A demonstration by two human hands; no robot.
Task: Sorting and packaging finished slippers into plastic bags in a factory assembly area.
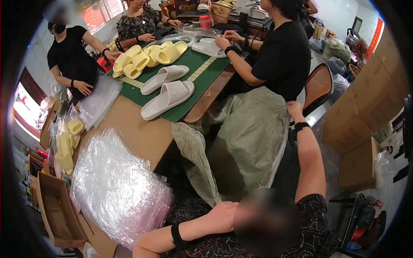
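Right hand (295,110), right of middle: fingers pinch green sack (247,142) | left hand (220,216), bottom middle: fingers blurred, can't tell | brown boxes (344,122), right: faint print (382,102)

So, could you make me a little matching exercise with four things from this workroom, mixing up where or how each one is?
1. Woven sack
2. Nearest white slippers
3. Cardboard box
4. Plastic bags

A. On the green mat
B. Clear, shiny, piled up
C. Held at its edge by the right hand
D. Open, at lower left

Pairs: 1-C, 2-A, 3-D, 4-B
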